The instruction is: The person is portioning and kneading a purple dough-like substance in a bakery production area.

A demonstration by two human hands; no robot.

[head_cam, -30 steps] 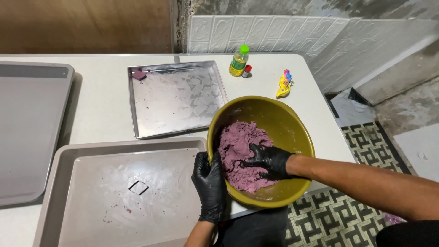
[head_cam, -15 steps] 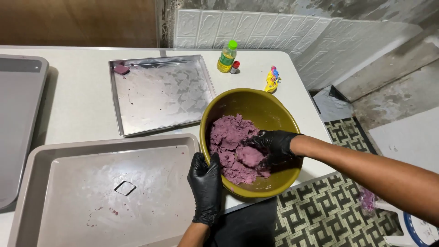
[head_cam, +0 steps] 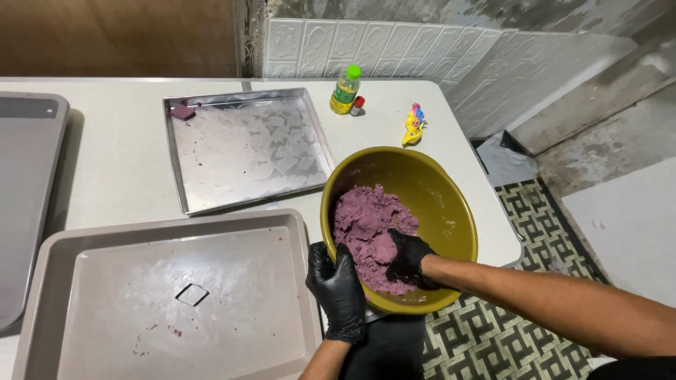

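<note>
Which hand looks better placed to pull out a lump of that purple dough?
Probably the right hand: it is already inside the bowl, pressed into the dough. The left hand grips the bowl's near rim from outside, steadying it, so it would have to let go first.

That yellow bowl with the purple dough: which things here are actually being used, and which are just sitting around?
In use:
- bowl, gripped at its rim by the left hand
- purple dough, with the right hand pressed into it

Lying about:
- metal tray
- grey tray
- green-capped bottle
- yellow wrapper
</note>
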